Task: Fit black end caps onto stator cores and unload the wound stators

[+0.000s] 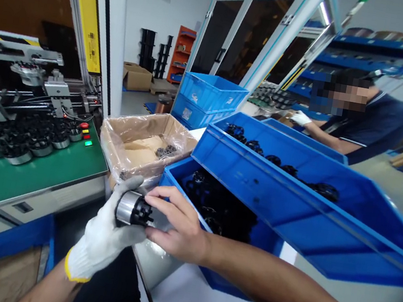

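My left hand (106,230), in a white knit glove with a yellow cuff, is closed around a motor stator (127,207). This part has a silver metal ring and a black plastic end with prongs, which points to the right. My bare right hand (181,225) grips the black end between its thumb and fingers. The glove hides the stator's lower left side. Just beyond my hands stands a plastic-lined carton (123,130) with brown paper and a few dark parts in it.
Two blue crates (292,207) with black parts stand at the right, one resting tilted over the other. On the green machine table (75,166) at the left sit several similar stators (40,144). A co-worker (380,119) with a white glove works behind the crates.
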Tool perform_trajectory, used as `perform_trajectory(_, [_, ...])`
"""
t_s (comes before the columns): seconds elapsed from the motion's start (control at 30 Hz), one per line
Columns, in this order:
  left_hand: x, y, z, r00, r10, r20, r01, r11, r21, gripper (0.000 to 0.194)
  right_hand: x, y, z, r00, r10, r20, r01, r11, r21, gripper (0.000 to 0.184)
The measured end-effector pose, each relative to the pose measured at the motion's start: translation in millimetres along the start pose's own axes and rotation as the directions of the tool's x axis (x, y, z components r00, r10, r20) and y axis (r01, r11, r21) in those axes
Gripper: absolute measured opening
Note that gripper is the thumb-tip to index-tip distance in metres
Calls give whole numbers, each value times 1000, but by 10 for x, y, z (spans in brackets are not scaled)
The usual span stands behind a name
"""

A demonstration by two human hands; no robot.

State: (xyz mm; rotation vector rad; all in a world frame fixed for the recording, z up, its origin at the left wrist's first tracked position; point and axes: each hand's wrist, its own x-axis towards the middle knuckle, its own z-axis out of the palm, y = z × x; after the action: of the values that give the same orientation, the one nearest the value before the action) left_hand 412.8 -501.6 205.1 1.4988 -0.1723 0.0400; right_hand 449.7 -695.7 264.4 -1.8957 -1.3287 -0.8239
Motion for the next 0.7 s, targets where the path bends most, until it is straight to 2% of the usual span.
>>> perform_trajectory(0.17, [-13,23,-43,999,7,44,-11,996,86,84,-28,-23,9,999,37,-21,-38,999,-32,50])
perform_trajectory(0.43, [-3,25,-43,997,12,74,-19,995,93,74,-37,-56,13,998,46,-50,-50,996,-73,50])
perform_trajectory(0.63, [-26,22,-51,995,30,96,-34,999,38,72,-33,-21,5,996,-81,-38,78,993,-91,51])
perform_trajectory(0.7, [-40,20,-66,995,24,99,-31,997,68,72,-40,-17,5,998,-52,-36,50,997,-62,50])
